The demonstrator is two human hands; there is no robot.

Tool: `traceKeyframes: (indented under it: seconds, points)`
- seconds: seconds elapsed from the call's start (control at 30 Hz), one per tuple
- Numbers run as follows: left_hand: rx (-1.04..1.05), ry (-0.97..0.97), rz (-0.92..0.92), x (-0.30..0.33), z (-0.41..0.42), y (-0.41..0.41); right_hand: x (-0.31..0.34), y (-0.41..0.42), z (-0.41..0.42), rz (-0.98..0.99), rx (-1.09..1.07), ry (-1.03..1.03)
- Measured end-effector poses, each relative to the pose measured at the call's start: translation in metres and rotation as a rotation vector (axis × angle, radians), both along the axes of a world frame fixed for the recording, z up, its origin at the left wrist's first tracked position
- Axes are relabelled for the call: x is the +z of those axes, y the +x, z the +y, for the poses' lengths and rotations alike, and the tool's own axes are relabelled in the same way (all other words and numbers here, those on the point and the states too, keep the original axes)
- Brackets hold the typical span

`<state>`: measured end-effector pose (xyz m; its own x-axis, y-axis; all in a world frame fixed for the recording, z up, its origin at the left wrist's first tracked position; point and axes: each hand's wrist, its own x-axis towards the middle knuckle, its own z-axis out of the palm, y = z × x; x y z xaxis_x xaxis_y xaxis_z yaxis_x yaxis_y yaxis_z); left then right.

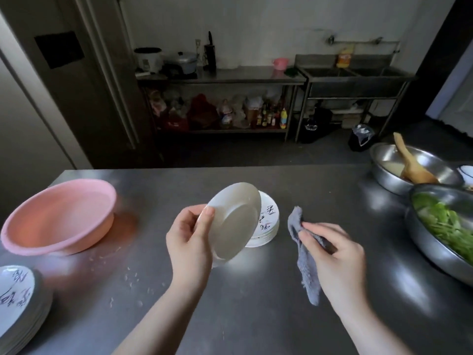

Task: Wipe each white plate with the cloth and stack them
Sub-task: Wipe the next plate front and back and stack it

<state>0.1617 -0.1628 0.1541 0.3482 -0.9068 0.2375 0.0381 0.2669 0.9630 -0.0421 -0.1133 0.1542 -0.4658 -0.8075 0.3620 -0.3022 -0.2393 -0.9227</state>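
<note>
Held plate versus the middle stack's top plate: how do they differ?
The held plate is tilted on edge in the left hand, plain underside facing the camera; the stack's top plate lies flat on the stack, dark writing showing. The held plate hides part of the stack's top plate. Both are white and round.

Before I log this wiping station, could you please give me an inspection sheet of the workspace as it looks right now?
Surface: steel table, with scattered droplets or specks at front left.
Job's things: white plate held tilted above the table; grey cloth; plate stack behind it; second stack at near left.
Clutter: pink basin; steel bowl of greens; steel bowl with wooden spatula.
Grip: left hand holds the plate's rim; right hand pinches the cloth.
Cables: nothing seen.
Surroundings: dim kitchen, shelf table with pots and bottles, sink.
</note>
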Motion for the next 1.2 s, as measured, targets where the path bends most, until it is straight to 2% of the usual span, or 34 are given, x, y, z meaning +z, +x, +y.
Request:
traceKeyframes:
  seconds: [0.13,0.23,0.33,0.67,0.77,0.93,1.2]
  points:
    - [-0.105,-0.167,-0.43,-0.005,-0.032,-0.009,-0.006,-0.016,-0.005,-0.034,-0.042,0.01]
    - [-0.122,-0.399,-0.808,-0.017,-0.057,-0.018,-0.015,-0.019,-0.006,-0.052,-0.048,0.022]
    - [-0.131,-0.543,-0.954,-0.038,-0.081,-0.027,-0.028,-0.021,-0.008,-0.066,-0.071,0.034]
    - [-0.107,-0.635,-1.008,-0.095,-0.1,-0.038,-0.046,-0.032,-0.018,-0.072,-0.092,0.087]
    - [-0.182,-0.626,-1.019,-0.112,-0.099,-0.038,-0.052,-0.029,-0.02,-0.082,-0.092,0.097]
    - [-0.388,-0.502,-0.976,-0.131,-0.102,-0.043,-0.061,-0.026,-0.019,-0.099,-0.082,0.121]
    - [-0.464,-0.224,-0.923,-0.139,-0.113,-0.048,-0.065,-0.024,-0.022,-0.085,-0.069,0.126]
